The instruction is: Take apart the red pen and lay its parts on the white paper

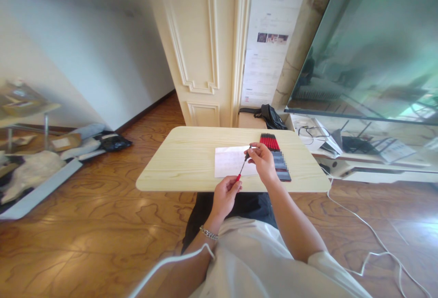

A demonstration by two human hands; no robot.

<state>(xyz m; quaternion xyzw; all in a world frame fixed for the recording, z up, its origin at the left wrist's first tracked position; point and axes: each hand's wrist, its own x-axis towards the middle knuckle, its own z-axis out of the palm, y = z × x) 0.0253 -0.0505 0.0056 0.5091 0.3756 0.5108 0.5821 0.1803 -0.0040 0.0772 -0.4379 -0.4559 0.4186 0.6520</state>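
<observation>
Hands: our left [226, 194] pinches the pen's [242, 166] red end, our right [262, 158] its tip.
Paper [228, 162]: flat beneath, ready.
Set [275, 161]: just right of our hands, within reach.

left hand [226, 194] pinching, right hand [262, 157] pinching

A pale wooden desk [178, 161] with rounded corners stands on a wood-grain floor [85, 234]; on it lies a white sheet of paper [227, 163]; just beside it, a row of red-and-black pens [272, 145].
</observation>
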